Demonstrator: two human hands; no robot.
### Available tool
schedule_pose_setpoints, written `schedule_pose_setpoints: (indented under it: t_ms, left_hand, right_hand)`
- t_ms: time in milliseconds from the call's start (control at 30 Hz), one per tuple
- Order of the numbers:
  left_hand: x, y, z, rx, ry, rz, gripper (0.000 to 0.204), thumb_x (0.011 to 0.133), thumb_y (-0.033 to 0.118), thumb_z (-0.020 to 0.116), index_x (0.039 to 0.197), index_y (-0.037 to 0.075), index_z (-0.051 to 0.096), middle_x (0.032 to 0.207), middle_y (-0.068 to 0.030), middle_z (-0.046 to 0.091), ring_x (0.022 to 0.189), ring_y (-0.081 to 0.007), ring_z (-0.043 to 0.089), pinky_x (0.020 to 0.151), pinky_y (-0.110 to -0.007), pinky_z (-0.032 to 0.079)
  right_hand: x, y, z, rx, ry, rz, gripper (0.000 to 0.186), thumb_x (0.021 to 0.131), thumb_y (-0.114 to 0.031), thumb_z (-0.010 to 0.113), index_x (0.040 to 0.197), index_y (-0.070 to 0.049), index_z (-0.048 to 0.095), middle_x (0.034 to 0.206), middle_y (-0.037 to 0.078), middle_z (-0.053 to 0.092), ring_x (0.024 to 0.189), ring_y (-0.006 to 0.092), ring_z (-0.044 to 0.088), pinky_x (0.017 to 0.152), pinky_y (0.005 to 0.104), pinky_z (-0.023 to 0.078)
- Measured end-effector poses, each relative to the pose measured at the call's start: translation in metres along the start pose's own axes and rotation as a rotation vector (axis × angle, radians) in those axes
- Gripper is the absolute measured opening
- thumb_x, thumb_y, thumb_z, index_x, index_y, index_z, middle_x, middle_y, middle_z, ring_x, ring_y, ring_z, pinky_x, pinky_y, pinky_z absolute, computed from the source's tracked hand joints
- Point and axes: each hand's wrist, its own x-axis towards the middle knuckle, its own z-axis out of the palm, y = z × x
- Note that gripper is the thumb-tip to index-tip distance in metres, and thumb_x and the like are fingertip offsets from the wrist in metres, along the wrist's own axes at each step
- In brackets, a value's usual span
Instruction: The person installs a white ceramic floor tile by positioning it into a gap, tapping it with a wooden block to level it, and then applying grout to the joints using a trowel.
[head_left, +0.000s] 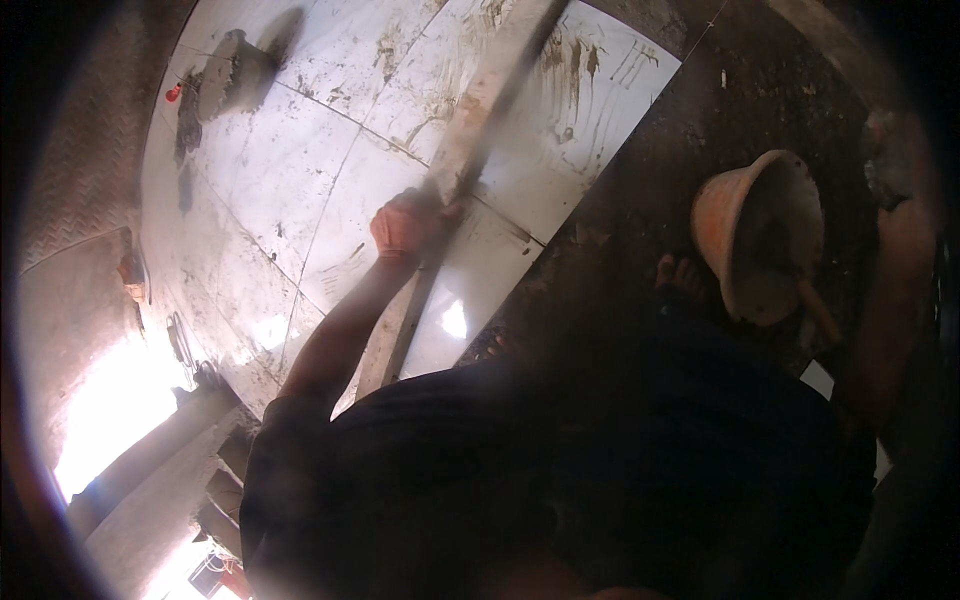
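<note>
My left hand (403, 225) is closed around the edge of a long straight wooden board (495, 100). The board lies slantwise across white floor tiles (315, 150) smeared with mud or mortar. At the far right, my right arm (890, 290) reaches up along the dim rim of the view. Its hand (890, 185) is dark and blurred, and its fingers cannot be made out. Between my foot and that arm, an orange-rimmed basin (718, 225) sits tilted on the dark ground. A tool's wooden handle (820, 310) sticks out over its near edge.
A clump of grey mortar (235, 75) sits on the tiles at the far left, close to a small red object (173, 93). My bare foot (680, 275) stands on dark soil (640, 210) beside the tile edge. A thin string (705, 35) crosses at the top.
</note>
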Motion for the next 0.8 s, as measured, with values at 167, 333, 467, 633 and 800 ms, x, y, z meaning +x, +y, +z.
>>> schedule_pose_setpoints:
  t_ms: [167,333,467,633,800]
  left_hand:
    - [-0.014,0.001,0.006,-0.172,-0.125,-0.057,0.065,0.081,0.06,0.073,0.125,0.013,0.061,0.12,-0.0142,0.066,0.115,-0.0314,0.063,0.094,-0.048,0.05]
    - [0.012,-0.015,0.068,-0.093,0.334,0.342,0.108,0.081,0.055,0.076,0.154,-0.002,0.02,0.157,-0.0266,0.029,0.148,-0.0415,0.025,0.117,-0.06,0.018]
    - [0.009,-0.016,0.07,-0.093,0.219,0.303,0.115,0.083,0.053,0.074,0.158,-0.001,0.005,0.161,-0.0277,0.021,0.151,-0.0441,0.018,0.121,-0.063,0.009]
    - [0.009,-0.015,0.068,-0.106,0.209,0.293,0.112,0.084,0.053,0.073,0.158,-0.001,0.009,0.161,-0.0264,0.022,0.151,-0.0434,0.019,0.121,-0.064,0.008]
    - [0.01,-0.027,0.074,-0.062,0.125,0.32,0.098,0.087,0.055,0.07,0.155,0.0,0.026,0.161,-0.0237,0.027,0.15,-0.042,0.021,0.119,-0.068,0.006]
  right_hand:
    - [0.027,-0.009,-0.012,0.035,0.138,0.123,0.035,0.088,-0.018,0.07,0.117,-0.002,0.059,0.101,0.01,0.063,0.09,0.019,0.062,0.077,0.0334,0.051]
    - [0.059,0.023,-0.002,0.102,-0.059,-0.109,0.029,0.087,-0.012,0.071,0.11,0.001,0.06,0.086,0.004,0.062,0.075,0.0137,0.059,0.068,0.0293,0.05]
    - [0.081,0.024,0.061,0.165,-0.295,-0.448,0.023,0.09,-0.012,0.067,0.107,0.002,0.059,0.085,0.003,0.061,0.075,0.0139,0.06,0.067,0.0307,0.051]
    - [0.114,-0.022,0.128,0.067,-0.499,-0.423,0.032,0.09,-0.019,0.068,0.111,0.004,0.059,0.093,0.01,0.066,0.084,0.017,0.065,0.072,0.0358,0.055]
    - [0.096,-0.029,0.163,-0.047,-0.579,-0.295,0.034,0.086,-0.016,0.07,0.114,0.0,0.061,0.098,0.019,0.071,0.087,0.0287,0.072,0.079,0.0418,0.058]
